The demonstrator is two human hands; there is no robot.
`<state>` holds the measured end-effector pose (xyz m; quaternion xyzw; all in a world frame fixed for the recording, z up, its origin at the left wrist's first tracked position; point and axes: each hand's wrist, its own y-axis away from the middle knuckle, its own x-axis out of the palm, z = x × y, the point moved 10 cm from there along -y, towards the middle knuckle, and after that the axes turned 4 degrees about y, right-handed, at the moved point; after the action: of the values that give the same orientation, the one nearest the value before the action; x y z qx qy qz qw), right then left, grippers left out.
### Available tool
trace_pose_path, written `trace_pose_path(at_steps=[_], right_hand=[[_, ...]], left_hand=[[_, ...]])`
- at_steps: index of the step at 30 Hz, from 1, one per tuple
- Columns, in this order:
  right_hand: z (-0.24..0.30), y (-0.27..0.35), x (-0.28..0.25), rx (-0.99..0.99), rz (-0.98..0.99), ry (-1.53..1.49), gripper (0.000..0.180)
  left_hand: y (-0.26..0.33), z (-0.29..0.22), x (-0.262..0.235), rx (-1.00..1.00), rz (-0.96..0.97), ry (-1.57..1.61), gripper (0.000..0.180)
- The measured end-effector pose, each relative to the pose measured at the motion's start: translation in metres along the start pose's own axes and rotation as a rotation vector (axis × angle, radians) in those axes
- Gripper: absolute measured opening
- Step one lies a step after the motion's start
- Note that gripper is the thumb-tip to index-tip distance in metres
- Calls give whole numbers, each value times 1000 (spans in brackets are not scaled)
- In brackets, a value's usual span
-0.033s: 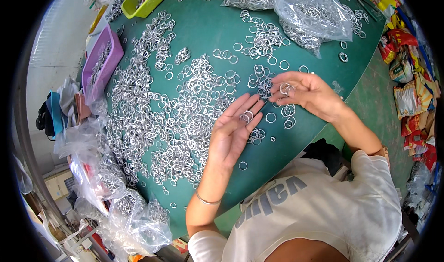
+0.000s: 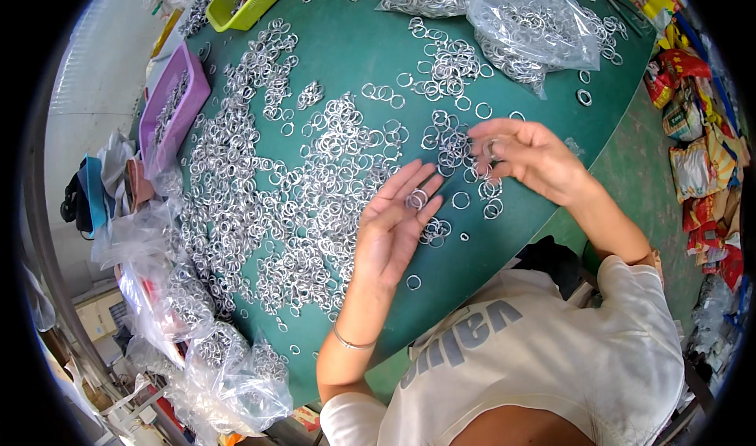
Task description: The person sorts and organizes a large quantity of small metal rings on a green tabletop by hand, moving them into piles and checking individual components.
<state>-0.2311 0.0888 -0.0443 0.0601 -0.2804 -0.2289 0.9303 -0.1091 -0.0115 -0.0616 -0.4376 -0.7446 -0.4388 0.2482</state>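
Observation:
Palm up over the table, my left hand (image 2: 391,229) has its fingers stretched out and a silver metal ring (image 2: 416,199) held at them. My right hand (image 2: 531,159) pinches another metal ring (image 2: 491,149) between thumb and fingers, partly hidden and a little blurred. Just beyond and between both hands lies a small cluster of rings (image 2: 446,135). A few more rings (image 2: 492,208) rest under and beside my right hand. Left of my left hand spreads a large pile of loose rings (image 2: 315,218).
Clear plastic bags of rings (image 2: 535,33) stand at the far right of the green table (image 2: 362,60). A purple basket (image 2: 201,92) and a yellow-green basket (image 2: 252,5) sit at the left and far left. Plastic bags (image 2: 236,383) crowd the near left edge. Colourful packages (image 2: 693,162) lie off to the right.
My right hand has shifted slightly to the right with its ring, which has turned. My left hand has moved slightly left, and the gap between the hands is wider.

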Motion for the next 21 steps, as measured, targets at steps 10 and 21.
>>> trace_pose_path(at_steps=[10,21], right_hand=[[64,-5,-2,-548,-429,1678,19],[33,-26,-30,62,38,-244,18]], left_hand=[[0,-2,2,0,-93,-130,31],[-15,-16,8,76,-80,-310,24]])
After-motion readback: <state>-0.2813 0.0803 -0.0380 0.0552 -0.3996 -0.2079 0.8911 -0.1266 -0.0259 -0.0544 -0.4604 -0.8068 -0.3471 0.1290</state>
